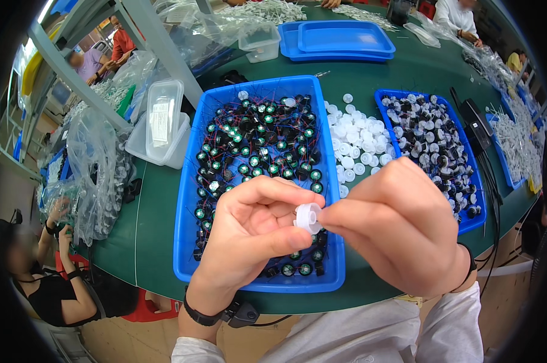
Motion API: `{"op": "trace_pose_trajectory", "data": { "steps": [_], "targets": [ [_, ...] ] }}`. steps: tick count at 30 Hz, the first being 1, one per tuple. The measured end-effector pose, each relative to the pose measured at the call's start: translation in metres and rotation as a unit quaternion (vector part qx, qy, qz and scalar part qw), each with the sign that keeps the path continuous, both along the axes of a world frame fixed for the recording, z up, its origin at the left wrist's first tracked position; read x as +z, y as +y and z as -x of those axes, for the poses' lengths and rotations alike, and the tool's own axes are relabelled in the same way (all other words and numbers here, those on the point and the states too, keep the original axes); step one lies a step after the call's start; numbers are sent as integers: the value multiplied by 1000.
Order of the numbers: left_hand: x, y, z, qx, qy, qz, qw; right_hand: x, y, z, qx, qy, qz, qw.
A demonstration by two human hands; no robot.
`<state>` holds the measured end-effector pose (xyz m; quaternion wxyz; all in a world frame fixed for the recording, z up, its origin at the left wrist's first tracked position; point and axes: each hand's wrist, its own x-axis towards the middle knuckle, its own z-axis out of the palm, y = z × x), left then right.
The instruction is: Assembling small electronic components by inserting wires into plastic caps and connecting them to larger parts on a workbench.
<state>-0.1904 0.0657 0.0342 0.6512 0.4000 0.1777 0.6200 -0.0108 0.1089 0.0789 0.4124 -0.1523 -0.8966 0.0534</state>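
Above the front part of a blue tray (185,242), my left hand (243,224) is closed, pinching a small round white plastic cap (308,219) between thumb and fingers. From the right, my right hand (400,224) meets it with thumb and forefinger pinched together at the cap's hub. Whatever those right fingertips grip is hidden. Many small black round parts with green circuit-board ends (254,161) and thin red and blue wires fill the tray below. To its right lies a heap of loose white caps (361,140) on the green table.
A second blue tray (379,97) at the right holds black parts fitted with white caps. Stacked blue trays (346,37) stand at the back, clear plastic boxes (158,136) at the left. Black cables (494,193) hang at the right. Other people sit around the table (164,266).
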Motion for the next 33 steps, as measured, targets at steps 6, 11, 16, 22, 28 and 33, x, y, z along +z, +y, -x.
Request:
{"op": "trace_pose_trajectory", "data": {
  "steps": [6, 11, 16, 22, 28, 33],
  "targets": [
    [-1, 1, 1, 11, -10, -3, 1000, 5, 0, -4, 17, 13, 97, 995],
    [-1, 0, 0, 3, -17, 6, 1000, 7, 0, -6, 7, -6, 57, 998],
    [-1, 1, 0, -5, -16, -6, 1000, 4, -1, -4, 2, 0, 13, 1000],
    [-1, 1, -1, -9, -16, 3, 1000, -3, 0, -1, 7, 12, -4, 1000],
    [-1, 0, 0, -10, 2, -2, 1000, -6, 0, 1, 16, -11, -10, 1000],
    [0, 0, 1, -8, -4, 0, 1000, -1, 0, 0, 33, 5, 56, 998]
  ]
}}
